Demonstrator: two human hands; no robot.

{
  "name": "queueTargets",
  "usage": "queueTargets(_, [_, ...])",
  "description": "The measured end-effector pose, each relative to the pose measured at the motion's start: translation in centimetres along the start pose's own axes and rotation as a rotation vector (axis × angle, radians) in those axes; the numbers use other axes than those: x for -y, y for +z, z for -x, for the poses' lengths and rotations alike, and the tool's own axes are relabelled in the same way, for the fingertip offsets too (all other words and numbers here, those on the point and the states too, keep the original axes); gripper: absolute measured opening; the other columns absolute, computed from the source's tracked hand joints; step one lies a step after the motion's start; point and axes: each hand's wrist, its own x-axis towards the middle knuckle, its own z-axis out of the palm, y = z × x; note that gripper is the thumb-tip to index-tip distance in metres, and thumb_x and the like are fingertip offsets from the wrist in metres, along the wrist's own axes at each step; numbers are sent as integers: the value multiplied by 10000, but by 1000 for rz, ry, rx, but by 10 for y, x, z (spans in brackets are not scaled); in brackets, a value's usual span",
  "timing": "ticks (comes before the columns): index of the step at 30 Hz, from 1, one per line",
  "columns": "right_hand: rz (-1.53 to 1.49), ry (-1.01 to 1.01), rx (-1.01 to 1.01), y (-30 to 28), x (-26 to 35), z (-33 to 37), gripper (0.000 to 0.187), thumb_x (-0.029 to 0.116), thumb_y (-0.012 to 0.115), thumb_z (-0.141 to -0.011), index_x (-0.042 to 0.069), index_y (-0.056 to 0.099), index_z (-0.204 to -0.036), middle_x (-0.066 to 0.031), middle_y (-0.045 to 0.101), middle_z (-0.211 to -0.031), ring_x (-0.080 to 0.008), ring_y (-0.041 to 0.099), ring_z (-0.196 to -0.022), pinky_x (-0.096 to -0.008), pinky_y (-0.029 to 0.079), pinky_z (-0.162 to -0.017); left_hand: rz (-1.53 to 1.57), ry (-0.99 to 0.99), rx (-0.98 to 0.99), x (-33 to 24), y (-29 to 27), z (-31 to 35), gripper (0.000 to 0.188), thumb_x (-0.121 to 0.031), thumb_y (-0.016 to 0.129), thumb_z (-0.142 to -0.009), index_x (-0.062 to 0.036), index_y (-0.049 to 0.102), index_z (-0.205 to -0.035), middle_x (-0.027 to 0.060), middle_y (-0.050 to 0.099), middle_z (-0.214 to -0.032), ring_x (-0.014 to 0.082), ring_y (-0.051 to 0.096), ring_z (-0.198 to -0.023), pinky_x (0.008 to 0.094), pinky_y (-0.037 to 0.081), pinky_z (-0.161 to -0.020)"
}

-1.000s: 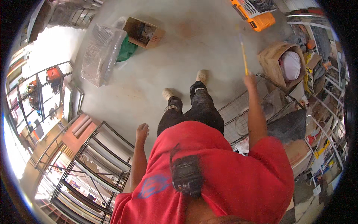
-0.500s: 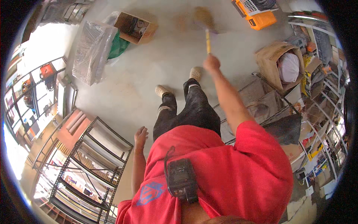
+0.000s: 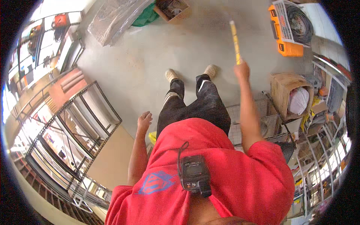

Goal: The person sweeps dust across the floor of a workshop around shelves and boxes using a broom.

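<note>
My right hand (image 3: 242,70) is closed around a long stick with a yellow patterned grip (image 3: 236,45). The stick points away from me over the floor, and its far end is too blurred to make out. At my left side hangs my left hand (image 3: 144,120), fingers loosely apart and nothing in them. It is near the black metal shelf rack (image 3: 108,105). My feet in pale clogs (image 3: 171,75) stand on the grey floor (image 3: 138,60).
A cardboard box (image 3: 279,90) holding a white bundle stands at right, by a wire rack (image 3: 247,112). Farther back lies an orange case (image 3: 290,49) with a coiled black cable (image 3: 300,24). Plastic-wrapped goods (image 3: 112,22), green plastic (image 3: 146,15) and an open box (image 3: 180,15) lie far left.
The view has shifted, so the boxes and orange case sit elsewhere in the picture. My right arm and the stick have swung rightward. My feet stand in a changed stance, more side by side.
</note>
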Motion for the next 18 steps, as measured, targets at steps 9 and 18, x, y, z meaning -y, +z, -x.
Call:
queueTargets(9, [177,67,200,-11,57,-134,328,206,504,-706,20,567,-969,-176,588,-936,-316,572,-870,-395,457,-728,140,-86,-112,83,-2,17,392,-261,533,-790,-9,520,-1090,83,595,-898,169,575,-743,275,457,-577])
queueTargets(18, [322,-325,256,175,130,93,261,138,491,-734,30,546,-965,-168,596,-843,-323,583,-792,-418,467,-694,222,-87,-28,115,-51,-41,363,-247,527,-801,-33,517,-1094,70,592,-929,155,579,-746,271,457,-590])
